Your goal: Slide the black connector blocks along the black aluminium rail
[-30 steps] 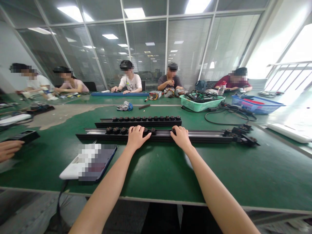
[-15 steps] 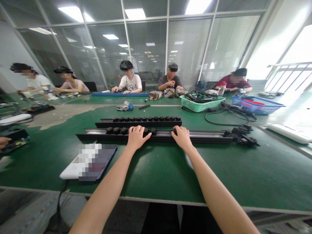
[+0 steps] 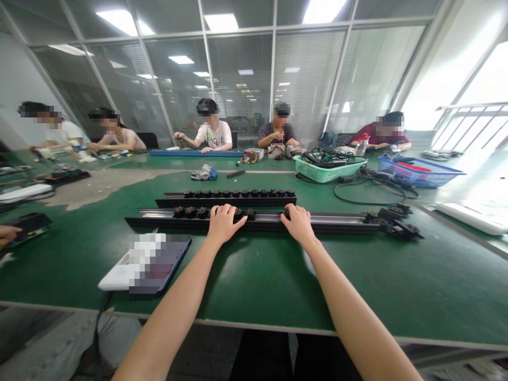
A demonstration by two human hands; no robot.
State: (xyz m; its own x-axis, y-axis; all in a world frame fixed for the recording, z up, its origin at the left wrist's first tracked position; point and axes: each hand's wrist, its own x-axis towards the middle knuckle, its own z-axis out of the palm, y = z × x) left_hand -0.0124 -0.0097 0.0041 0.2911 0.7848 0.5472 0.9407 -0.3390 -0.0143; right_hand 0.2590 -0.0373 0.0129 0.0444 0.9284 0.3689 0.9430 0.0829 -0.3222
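A long black metal rail (image 3: 341, 227) with a silvery channel lies across the table in front of me. Several round black pieces (image 3: 190, 212) sit in its left half. My left hand (image 3: 224, 223) grips the rail over these pieces, fingers curled across the top and thumb along the near side. Farther right, my right hand (image 3: 297, 223) has its fingers closed around one small round black piece (image 3: 287, 212) at the channel; my fingers hide part of it. Just behind lies a shorter black rail (image 3: 226, 201), with a row of similar pieces along it.
Loose black parts (image 3: 399, 225) lie at the rail's right end. A white device and a dark phone-like slab (image 3: 174, 264) rest at near left. Beyond are a green basket (image 3: 331, 170), a blue basket (image 3: 420, 172), cables (image 3: 373, 197) and gloves (image 3: 204, 173). Several people sit opposite.
My hands and both rails stay nearly still. Across the table, one person's hand has risen with a dark item. At far left, another person's hand has shifted a black box.
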